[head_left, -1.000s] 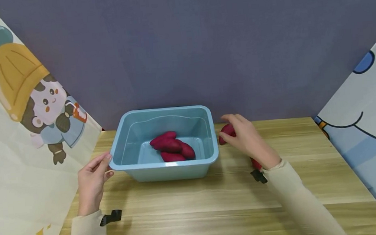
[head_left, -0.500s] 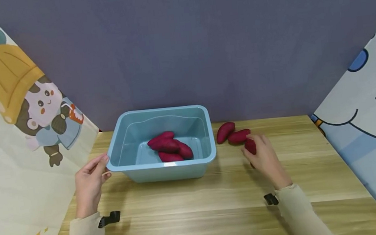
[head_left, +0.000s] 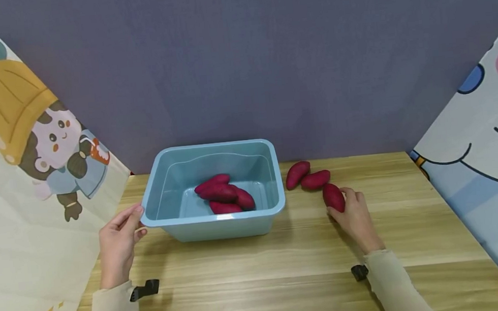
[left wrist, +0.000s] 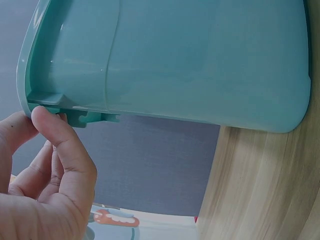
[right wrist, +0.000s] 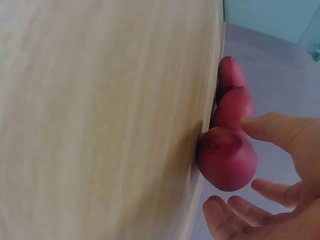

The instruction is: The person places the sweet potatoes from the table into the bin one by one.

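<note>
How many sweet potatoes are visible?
7: four crimson, elongated sweet potatoes heaped in the blue, rectangular plastic tub; three on the wooden table, right of it, one by the right hand. More may be hidden underneath.

Left forearm (head_left: pixel 116 310) reaching straight forward, left hand (head_left: pixel 118 243) bent slightly inward, thumb and index finger in pinch, other fingers loosely curled. Right forearm (head_left: pixel 396 286) slanting inward; right hand (head_left: pixel 356 217) with thumb parted from bent fingers, fingertip contact hard to judge.
</note>
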Demonstrator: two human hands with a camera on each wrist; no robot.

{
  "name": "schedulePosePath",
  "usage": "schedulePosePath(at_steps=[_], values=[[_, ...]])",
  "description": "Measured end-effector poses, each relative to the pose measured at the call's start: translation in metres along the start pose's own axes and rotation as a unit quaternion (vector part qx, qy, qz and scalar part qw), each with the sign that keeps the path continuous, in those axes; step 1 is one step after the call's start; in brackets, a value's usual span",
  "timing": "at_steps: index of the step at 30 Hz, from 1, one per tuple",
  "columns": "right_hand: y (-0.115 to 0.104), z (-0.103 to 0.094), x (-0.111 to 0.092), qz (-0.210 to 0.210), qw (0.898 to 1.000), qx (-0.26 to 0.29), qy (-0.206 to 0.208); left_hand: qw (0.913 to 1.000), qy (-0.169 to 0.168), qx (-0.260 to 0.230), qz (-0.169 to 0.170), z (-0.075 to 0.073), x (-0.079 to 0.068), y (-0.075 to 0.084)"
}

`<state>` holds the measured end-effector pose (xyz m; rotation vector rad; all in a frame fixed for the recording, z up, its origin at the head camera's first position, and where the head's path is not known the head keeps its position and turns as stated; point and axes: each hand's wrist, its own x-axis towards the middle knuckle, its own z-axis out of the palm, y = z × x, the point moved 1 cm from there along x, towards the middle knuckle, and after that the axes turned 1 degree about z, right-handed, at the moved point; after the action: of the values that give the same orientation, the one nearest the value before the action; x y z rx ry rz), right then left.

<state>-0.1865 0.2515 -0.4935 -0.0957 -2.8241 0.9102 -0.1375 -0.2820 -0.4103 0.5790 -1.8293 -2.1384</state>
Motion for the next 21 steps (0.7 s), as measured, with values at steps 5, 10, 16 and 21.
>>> schedulePosePath(at_steps=[5, 10, 16, 21], values=[[0.0046, 0.0013, 0.0019, 0.014, 0.999, 0.000, -0.029, 1.0000, 0.003, -0.002, -0.001, 0.0003, 0.0002, 0.0002], [0.0066, 0.0005, 0.0027, 0.033, 0.998, 0.005, -0.056, 1.0000, 0.003, 0.001, -0.001, 0.0009, 0.0008, -0.0001], [0.0075, -0.0003, 0.0045, 0.046, 0.997, 0.019, -0.052, 1.0000, 0.001, -0.003, -0.003, 0.0006, 0.0010, 0.0002], [0.0108, -0.0012, 0.0037, 0.056, 0.996, 0.046, -0.051, 1.0000, 0.000, -0.001, -0.002, 0.0004, 0.0003, 0.0000]])
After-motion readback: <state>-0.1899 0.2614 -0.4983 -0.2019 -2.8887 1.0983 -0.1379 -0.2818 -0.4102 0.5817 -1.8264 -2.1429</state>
